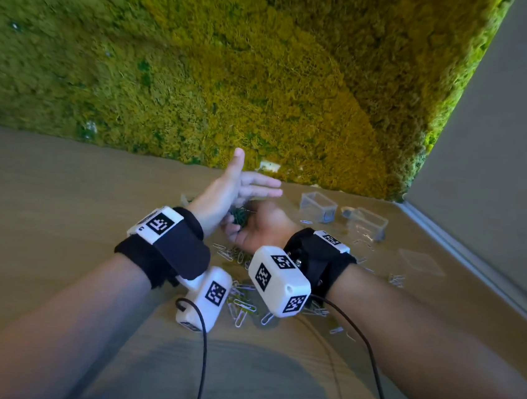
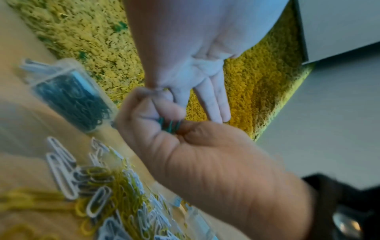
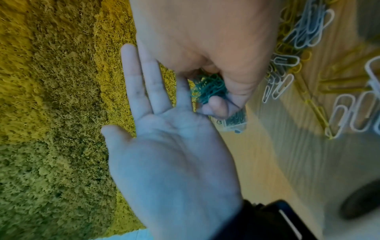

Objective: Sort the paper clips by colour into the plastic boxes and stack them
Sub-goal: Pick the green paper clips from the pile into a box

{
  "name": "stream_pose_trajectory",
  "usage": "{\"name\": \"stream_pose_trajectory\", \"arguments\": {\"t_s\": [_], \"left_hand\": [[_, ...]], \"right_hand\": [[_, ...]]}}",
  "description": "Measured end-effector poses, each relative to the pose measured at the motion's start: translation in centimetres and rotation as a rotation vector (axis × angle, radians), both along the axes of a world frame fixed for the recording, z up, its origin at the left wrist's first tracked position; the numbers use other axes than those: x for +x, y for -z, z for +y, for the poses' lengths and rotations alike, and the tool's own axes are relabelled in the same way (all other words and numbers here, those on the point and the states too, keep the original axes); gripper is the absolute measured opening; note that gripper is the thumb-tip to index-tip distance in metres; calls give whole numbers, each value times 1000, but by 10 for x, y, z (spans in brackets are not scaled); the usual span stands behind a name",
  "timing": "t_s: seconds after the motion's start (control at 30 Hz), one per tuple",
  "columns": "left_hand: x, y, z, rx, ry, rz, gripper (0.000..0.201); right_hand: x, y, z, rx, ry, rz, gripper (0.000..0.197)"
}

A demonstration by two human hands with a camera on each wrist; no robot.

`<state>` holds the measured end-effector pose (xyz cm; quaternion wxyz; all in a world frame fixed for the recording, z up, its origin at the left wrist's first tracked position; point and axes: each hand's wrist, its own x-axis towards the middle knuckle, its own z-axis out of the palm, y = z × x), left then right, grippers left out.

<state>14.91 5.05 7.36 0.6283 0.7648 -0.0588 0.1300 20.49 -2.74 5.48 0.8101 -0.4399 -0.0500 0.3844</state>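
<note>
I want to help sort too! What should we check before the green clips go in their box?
1. Green paper clips held firmly: ok, the right hand curls round the bunch.
2. Left hand free to help: ok, its fingers are straight and it holds nothing.
3. Only green in the bunch: cannot tell, part is hidden in the fist.
4. Box of green clips close by: ok, it sits just past the right hand.
5. That box open on top: cannot tell, too blurred.
6. Boxes for the other colours: ok, two clear boxes stand to the right, and the white and yellow clips are still loose on the table.
</note>
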Motion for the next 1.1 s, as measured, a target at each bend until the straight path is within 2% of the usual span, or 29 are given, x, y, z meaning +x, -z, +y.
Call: {"name": "stream_pose_trajectory", "arguments": {"t_s": [0.07,0.13,0.2,0.27,0.4,0.63,0.8,0.97,1.03,1.1], "left_hand": [[0,3,14,-14,50,-43,82],[1,6,30,-113,-27,-143,73],[3,9,53,-267,-192,-203,48],[5,14,77,-325,-313,-176,29],[16,32,93,-255,-390,57,36],[19,42,76,-107,-354,230,53],[21,45,78,-85,-340,242,65],[20,44,77,-114,-350,220,64],[16,41,76,-165,-405,150,59],[10,34,71,-225,-437,54,52]], "right_hand": [[7,2,-1,-34,-64,107,30],[15,4,1,-45,-77,174,34],[21,-4,4,-77,-62,145,37],[32,-18,10,-98,11,61,37],[50,-37,34,-110,243,-50,35],[49,-25,73,-161,255,-156,42],[46,-15,75,-159,236,-344,34],[43,-21,62,-237,128,-472,41],[44,-28,47,-382,63,-591,35],[41,-35,25,-640,-64,-755,24]]}}
